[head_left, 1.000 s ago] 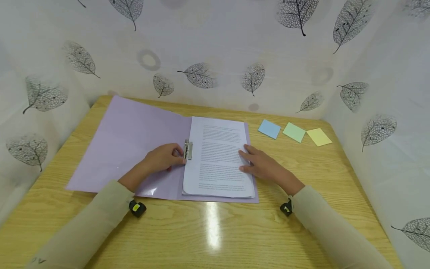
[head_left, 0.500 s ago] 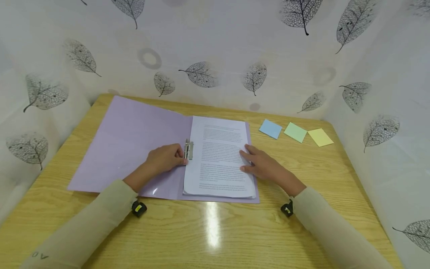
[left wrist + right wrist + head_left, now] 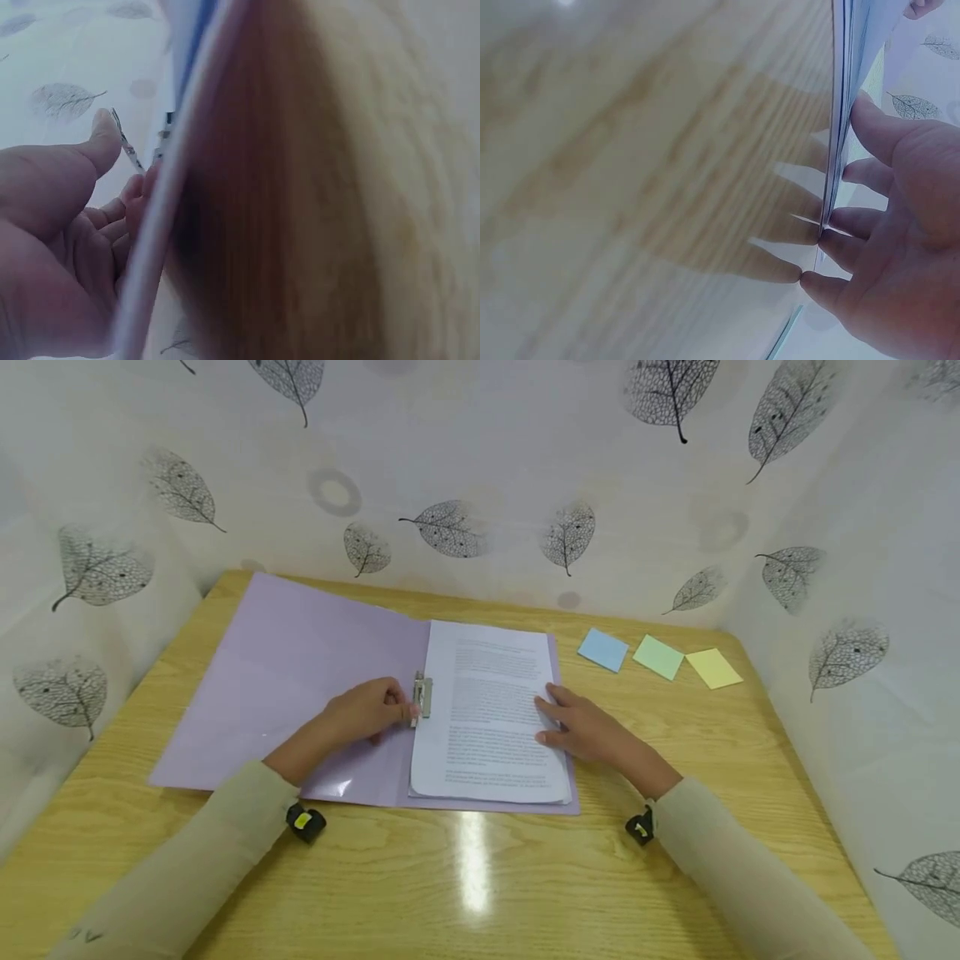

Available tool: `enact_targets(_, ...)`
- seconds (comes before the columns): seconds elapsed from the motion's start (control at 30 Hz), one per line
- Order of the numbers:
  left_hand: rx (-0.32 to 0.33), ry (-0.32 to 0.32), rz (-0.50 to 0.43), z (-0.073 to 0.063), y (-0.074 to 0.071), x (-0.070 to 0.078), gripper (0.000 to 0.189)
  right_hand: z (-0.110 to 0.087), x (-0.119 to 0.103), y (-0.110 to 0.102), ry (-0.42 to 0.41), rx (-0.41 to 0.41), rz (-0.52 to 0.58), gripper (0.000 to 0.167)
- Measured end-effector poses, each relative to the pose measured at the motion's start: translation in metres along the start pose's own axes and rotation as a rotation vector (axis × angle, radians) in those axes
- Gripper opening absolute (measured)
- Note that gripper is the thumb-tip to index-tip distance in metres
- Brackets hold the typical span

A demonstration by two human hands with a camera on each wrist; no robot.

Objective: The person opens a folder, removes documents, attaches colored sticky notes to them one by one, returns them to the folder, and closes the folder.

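Observation:
In the head view a lilac folder lies opened out on the wooden table, a stack of printed sheets on its right half. A metal lever clip sits at the stack's left edge. My left hand is at this clip, fingers curled. The left wrist view shows its thumb against the raised metal lever, the other fingers curled close to the clip's base. My right hand rests with spread fingers on the stack's right edge. In the right wrist view its fingertips touch the edges of sheets and folder.
Blue, green and yellow sticky-note pads lie in a row at the back right of the table. White leaf-patterned cloth encloses the back and sides.
My left thumb has shifted from the clip's lower end, by the sheets, slightly up onto its lever. My right hand stays at the stack's right edge.

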State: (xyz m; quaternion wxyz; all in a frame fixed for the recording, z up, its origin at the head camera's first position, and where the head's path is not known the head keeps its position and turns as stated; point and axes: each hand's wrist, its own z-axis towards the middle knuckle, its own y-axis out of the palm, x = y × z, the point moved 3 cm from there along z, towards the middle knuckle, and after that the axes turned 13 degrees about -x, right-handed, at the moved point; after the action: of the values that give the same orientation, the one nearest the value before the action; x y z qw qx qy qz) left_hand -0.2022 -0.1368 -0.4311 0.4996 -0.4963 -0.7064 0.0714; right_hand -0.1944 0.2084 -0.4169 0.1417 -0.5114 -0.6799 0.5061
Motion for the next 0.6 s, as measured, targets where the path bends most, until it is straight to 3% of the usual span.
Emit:
enact_targets(0.2, -0.011, 0.131, -0.192, -0.001, -0.01, 0.004, 0.042, -0.001, -0.001, 0.001, -0.009, 0.003, 0.001, 0.07)
enact_targets(0.33, 0.005, 0.214, -0.228, -0.001, -0.017, 0.012, 0.037, -0.002, -0.001, 0.0, -0.008, 0.001, 0.002, 0.07)
enact_targets(0.47, 0.006, 0.211, -0.242, 0.002, -0.023, 0.014, 0.037, -0.002, -0.001, 0.0, -0.004, 0.0, 0.006, 0.07)
enact_targets(0.6, 0.008, 0.177, -0.313, 0.005, -0.026, 0.014, 0.041, -0.002, -0.001, 0.0, 0.003, -0.005, 0.003, 0.07)
